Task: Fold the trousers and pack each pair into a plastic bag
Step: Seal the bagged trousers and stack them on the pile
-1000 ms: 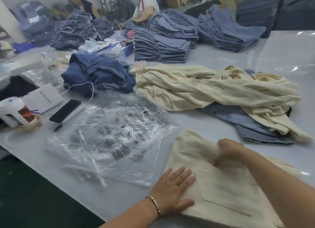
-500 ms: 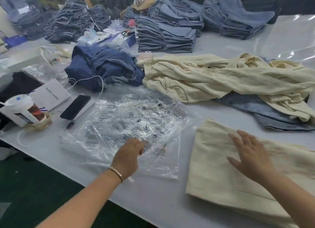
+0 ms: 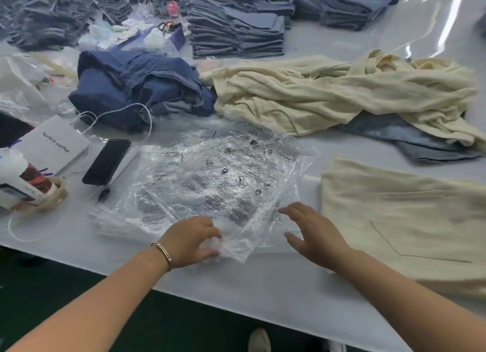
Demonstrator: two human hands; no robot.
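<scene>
A person is standing at a white bench, working on a loose pile of clear plastic bags printed with warning text. The thin bags are likely clinging together, so 2 could be lifting at once, or the film could be slipping free of the fingers. The left hand is pinching a crumpled near corner of the top bag between curled fingers and thumb. The right hand is hovering with fingers spread and relaxed over the bags' right edge, holding nothing (whether it is touching the film is unclear). The folded cream trousers are lying flat just right of the bags, not yet bagged. Behind them, unfolded cream trousers are sprawling in a heap. A black phone is lying left of the bags.
</scene>
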